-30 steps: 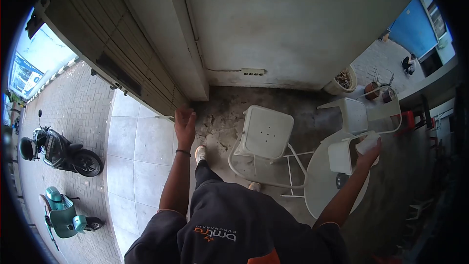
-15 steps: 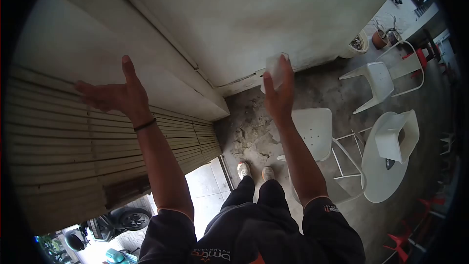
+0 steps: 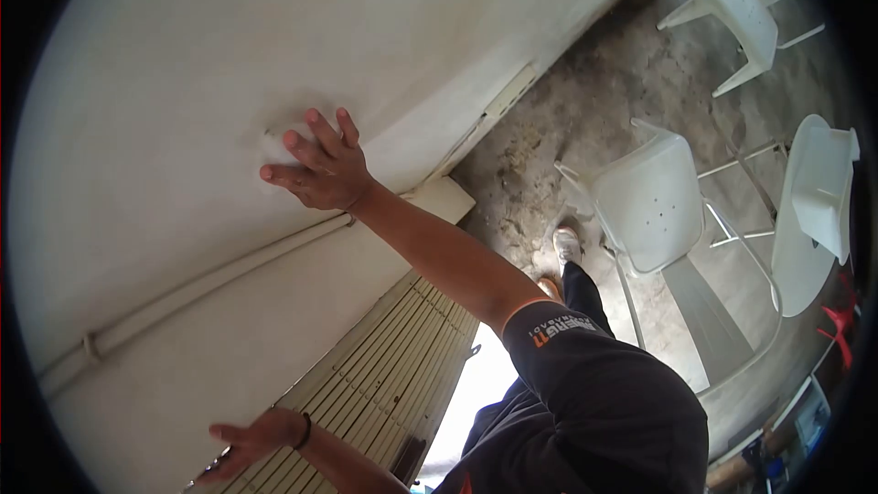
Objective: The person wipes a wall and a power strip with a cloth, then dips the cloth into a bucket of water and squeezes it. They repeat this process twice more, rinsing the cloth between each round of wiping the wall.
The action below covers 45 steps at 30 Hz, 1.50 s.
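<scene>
My right hand (image 3: 320, 165) is raised against the pale wall (image 3: 183, 110), its fingers spread and bent over a white piece (image 3: 278, 148). Most of that piece is hidden under the fingers, and its outline blends with the wall. Low at the left, my left hand (image 3: 247, 446), with a dark band at the wrist, has its thumb apart from the fingers and nothing visible in it. It is beside the top end of the slatted shutter (image 3: 366, 366).
A pipe (image 3: 219, 284) runs along the wall. White chairs (image 3: 651, 206) (image 3: 743, 20) stand on the stained floor (image 3: 594, 82) to the right. Beyond the nearer one is a white oval table (image 3: 794, 261) with a white seat-like piece (image 3: 823, 192) on it.
The view has turned and moved closer to the wall. My right hand has gone left and up to the wall with the white piece; my left hand now appears lower in view.
</scene>
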Motion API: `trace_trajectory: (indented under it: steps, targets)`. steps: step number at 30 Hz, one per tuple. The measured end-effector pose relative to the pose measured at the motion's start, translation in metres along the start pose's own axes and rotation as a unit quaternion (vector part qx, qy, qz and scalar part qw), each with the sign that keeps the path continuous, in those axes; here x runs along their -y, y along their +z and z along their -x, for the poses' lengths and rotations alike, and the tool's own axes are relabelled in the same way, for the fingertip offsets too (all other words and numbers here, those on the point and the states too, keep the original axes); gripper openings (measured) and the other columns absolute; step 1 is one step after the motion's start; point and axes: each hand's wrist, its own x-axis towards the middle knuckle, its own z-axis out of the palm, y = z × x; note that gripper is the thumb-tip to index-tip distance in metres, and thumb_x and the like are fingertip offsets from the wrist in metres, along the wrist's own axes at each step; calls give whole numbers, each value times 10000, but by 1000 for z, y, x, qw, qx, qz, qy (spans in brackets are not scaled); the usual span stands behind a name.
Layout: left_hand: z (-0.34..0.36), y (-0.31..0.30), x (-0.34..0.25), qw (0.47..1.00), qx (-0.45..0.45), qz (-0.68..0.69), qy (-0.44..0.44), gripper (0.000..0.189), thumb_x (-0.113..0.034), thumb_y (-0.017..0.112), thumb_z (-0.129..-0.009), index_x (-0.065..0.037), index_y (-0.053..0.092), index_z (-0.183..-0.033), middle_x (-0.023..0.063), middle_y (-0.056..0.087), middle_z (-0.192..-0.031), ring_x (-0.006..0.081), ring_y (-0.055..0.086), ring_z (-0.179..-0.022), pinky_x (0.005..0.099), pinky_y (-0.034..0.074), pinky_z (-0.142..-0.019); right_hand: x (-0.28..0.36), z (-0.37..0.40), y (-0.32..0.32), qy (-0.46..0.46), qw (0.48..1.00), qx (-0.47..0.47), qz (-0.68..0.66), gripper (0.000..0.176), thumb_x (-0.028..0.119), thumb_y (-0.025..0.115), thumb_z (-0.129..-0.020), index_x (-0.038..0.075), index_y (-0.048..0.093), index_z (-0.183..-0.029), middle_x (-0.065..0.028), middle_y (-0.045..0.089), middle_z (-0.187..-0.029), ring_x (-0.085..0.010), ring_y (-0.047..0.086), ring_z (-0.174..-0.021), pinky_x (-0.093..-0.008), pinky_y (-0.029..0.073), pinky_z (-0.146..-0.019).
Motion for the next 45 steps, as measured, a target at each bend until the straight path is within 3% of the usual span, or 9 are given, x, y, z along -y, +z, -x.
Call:
trace_trajectory:
  steps: [6, 15, 22, 24, 26, 31, 35, 40, 45]
  targets:
    - [4, 12, -18, 999, -48, 3, -6, 856, -341, 678, -898, -42, 209, -1549, 162, 151, -1592, 334, 204, -1426, 503, 246, -1150, -107, 15, -26, 54, 998, 15, -15, 513, 294, 557, -975, 189, 471, -1469, -226, 240, -1599, -402, 260, -1471, -567, 130, -1191]
    - [0, 0, -9, 998, -59, -10, -36, 980, -376, 714, -878, -77, 105, -1584, 188, 0, -1638, 367, 8, -1504, 532, 35, -1199, -267, 24, -63, 604, 789, -108, -32, 572, 268, 255, -1078, -40, 131, -1543, -263, 41, -1616, -373, 69, -1511, -421, 179, -1210]
    - [0, 6, -13, 999, -45, -1, -10, 992, -431, 707, -878, -62, 110, -1579, 217, 41, -1631, 372, 14, -1504, 544, 51, -1202, -109, 11, -46, 358, 926, -95, -71, 531, 268, 402, -1056, -86, 348, -1449, -319, 303, -1526, -447, 312, -1424, -500, 276, -1150]
    - [0, 3, -9, 999, -42, -6, 6, 994, -431, 709, -878, -57, 111, -1578, 219, 44, -1629, 374, 20, -1503, 547, 62, -1202, -25, 37, -39, 189, 976, 79, 73, 415, 267, 533, -986, 214, 532, -1398, -286, 366, -1504, -419, 403, -1378, -524, 341, -1079]
    - [-1, 1, -6, 999, -41, -18, 24, 984, -418, 708, -881, -51, 115, -1575, 221, 48, -1627, 375, 27, -1502, 549, 74, -1201, 34, 56, -23, 83, 990, 108, -27, 499, 260, 571, -958, 505, 484, -1384, 16, 398, -1542, -265, 359, -1438, -467, 200, -1204]
    - [-2, 10, -13, 998, -24, 9, 51, 915, -355, 687, -912, -31, 136, -1567, 218, 106, -1607, 368, 121, -1473, 540, 146, -1178, 3, 74, 0, 10, 999, 31, 9, 522, 486, 592, -937, 527, 419, -1428, 23, 268, -1617, -240, 281, -1481, -485, 102, -1227]
    - [2, 10, -19, 999, -9, 19, 40, 928, -284, 703, -898, -50, 113, -1575, 210, 125, -1597, 374, 190, -1444, 540, 235, -1145, -84, 96, -22, 207, 971, 57, 108, 614, 309, 529, -960, 142, 366, -1528, -273, 173, -1598, -456, 247, -1458, -480, 228, -1168]
    - [10, 22, -32, 997, -62, 26, -24, 970, -294, 720, -878, -65, 89, -1578, 216, 90, -1612, 403, 179, -1453, 558, 260, -1140, -205, 148, -34, 572, 812, -83, 76, 604, 225, 356, -1022, 58, 160, -1569, -217, 227, -1573, -303, 426, -1328, -372, 409, -1017]
    - [7, 15, -27, 999, -45, -2, -4, 960, -335, 711, -884, -70, 100, -1575, 225, 79, -1613, 413, 178, -1453, 561, 260, -1141, -242, 172, -56, 760, 599, -193, -165, 592, 344, 328, -1061, 25, 213, -1546, -236, 196, -1597, -341, 182, -1492, -434, 250, -1173]
